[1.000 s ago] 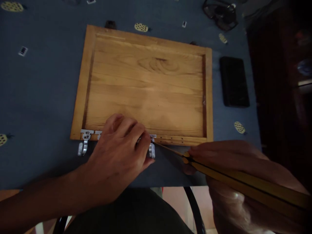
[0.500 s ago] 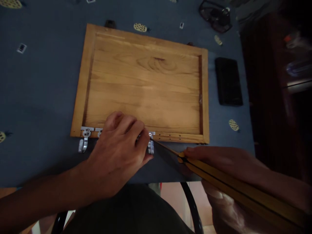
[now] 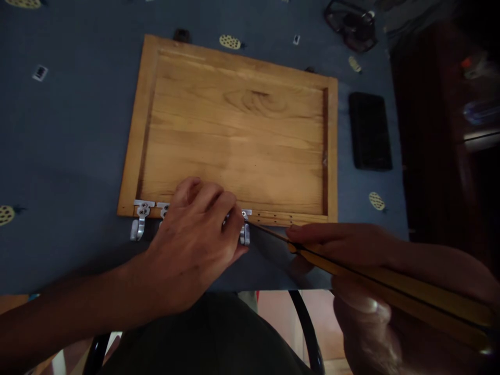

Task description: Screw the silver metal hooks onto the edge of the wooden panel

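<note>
A framed wooden panel [image 3: 238, 135] lies flat, with silver metal hooks [image 3: 141, 213] along its near edge. My left hand [image 3: 199, 239] is closed over that edge, thumb and index finger at the rightmost hook [image 3: 245, 233]. Its palm and fingers hide the hooks in between. In my right hand [image 3: 351, 250] is a screwdriver [image 3: 394, 284] with a long yellow-and-black handle. The thin shaft points left, its tip close to the base of the rightmost hook; whether it sits in a screw cannot be made out. Small holes dot the edge right of that hook.
Blue patterned cloth [image 3: 70, 135] covers the table. Right of the panel lies a black rectangular case [image 3: 370, 131], with glasses [image 3: 350, 26] at the far right. Dark brackets [image 3: 182, 35] stick out behind the panel. A dark curved chair arm [image 3: 307, 328] stands below the table edge.
The view has shifted slightly, moving the panel a little right in the picture. My right hand has turned around the handle and its thumb sits nearer the shaft. My left hand keeps its place.
</note>
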`<action>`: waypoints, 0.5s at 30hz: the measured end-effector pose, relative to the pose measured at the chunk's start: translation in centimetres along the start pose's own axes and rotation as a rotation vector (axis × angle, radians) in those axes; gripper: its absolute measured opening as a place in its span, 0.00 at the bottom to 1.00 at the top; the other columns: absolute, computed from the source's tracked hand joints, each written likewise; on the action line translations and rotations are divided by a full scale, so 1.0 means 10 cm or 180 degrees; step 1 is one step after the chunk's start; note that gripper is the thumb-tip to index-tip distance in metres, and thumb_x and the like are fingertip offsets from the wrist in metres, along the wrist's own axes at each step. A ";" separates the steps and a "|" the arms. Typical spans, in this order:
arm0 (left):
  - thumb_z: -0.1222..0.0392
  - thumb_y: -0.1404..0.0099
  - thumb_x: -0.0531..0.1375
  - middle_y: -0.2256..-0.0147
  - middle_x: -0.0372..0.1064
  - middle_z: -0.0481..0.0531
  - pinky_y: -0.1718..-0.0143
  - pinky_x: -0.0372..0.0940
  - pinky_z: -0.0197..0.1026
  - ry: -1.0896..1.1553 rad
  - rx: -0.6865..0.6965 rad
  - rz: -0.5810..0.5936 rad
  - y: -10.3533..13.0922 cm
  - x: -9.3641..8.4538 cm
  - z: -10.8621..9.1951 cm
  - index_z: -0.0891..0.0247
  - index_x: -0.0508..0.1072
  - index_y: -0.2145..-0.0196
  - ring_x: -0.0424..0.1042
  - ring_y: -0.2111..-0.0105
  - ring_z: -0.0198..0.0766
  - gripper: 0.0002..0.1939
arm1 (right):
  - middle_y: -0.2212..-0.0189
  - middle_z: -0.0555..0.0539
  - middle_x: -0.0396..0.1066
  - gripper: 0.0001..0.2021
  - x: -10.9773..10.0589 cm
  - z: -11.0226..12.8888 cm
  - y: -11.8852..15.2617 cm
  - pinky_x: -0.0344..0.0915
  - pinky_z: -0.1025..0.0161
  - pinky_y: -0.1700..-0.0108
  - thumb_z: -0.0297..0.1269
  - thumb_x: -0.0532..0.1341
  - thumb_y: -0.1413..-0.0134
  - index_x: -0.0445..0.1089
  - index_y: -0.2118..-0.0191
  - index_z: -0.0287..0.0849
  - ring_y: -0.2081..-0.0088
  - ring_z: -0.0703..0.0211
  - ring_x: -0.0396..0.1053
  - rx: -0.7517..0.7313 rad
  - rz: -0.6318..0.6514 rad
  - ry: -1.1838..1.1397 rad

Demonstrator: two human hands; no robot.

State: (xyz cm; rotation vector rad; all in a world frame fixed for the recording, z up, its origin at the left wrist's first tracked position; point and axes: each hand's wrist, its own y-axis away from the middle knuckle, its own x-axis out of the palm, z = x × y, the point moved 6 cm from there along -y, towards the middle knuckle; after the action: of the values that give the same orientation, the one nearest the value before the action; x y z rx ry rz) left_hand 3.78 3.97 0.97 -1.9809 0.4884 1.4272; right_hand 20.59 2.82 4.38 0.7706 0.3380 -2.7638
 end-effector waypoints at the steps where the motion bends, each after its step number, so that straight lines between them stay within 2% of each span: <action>1: 0.54 0.39 0.73 0.63 0.77 0.57 0.54 0.75 0.60 -0.0003 0.0010 -0.0007 0.00 0.00 0.00 0.70 0.81 0.60 0.76 0.59 0.55 0.16 | 0.58 0.48 0.84 0.06 -0.01 -0.02 -0.01 0.83 0.65 0.62 0.43 0.68 0.35 0.75 0.56 0.50 0.62 0.54 0.84 -0.0015 0.0029 -0.0023; 4: 0.54 0.39 0.73 0.63 0.77 0.56 0.53 0.74 0.60 0.0003 -0.0002 0.0009 0.01 0.01 0.00 0.70 0.81 0.60 0.75 0.59 0.54 0.16 | 0.57 0.48 0.84 0.08 0.00 -0.05 0.00 0.82 0.65 0.62 0.44 0.68 0.35 0.74 0.56 0.49 0.66 0.57 0.83 0.0009 0.0044 -0.0067; 8: 0.53 0.39 0.73 0.63 0.77 0.56 0.53 0.74 0.60 0.0004 -0.0022 0.0034 0.01 0.02 0.00 0.70 0.81 0.60 0.76 0.59 0.54 0.17 | 0.59 0.46 0.84 0.09 -0.01 -0.04 0.01 0.82 0.65 0.60 0.46 0.66 0.33 0.75 0.57 0.46 0.67 0.60 0.81 0.0148 -0.0295 -0.0123; 12: 0.53 0.38 0.73 0.62 0.77 0.56 0.52 0.74 0.60 0.0019 -0.0018 0.0057 0.01 0.03 0.00 0.71 0.81 0.59 0.76 0.59 0.54 0.17 | 0.59 0.47 0.83 0.07 0.02 -0.02 -0.03 0.83 0.63 0.60 0.44 0.65 0.32 0.74 0.57 0.47 0.71 0.62 0.79 0.0007 -0.0038 -0.0100; 15: 0.53 0.38 0.72 0.62 0.77 0.56 0.53 0.75 0.60 0.0020 -0.0008 0.0055 0.00 0.03 0.00 0.70 0.81 0.59 0.76 0.59 0.54 0.17 | 0.59 0.47 0.83 0.07 0.01 -0.02 -0.04 0.84 0.61 0.62 0.44 0.63 0.31 0.74 0.58 0.48 0.69 0.59 0.80 -0.0067 0.0082 -0.0045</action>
State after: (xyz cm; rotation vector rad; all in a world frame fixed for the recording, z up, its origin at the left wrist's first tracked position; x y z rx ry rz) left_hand 3.88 3.95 0.68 -1.9881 0.5081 1.4332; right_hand 20.47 3.22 4.25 0.7445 0.3515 -2.7360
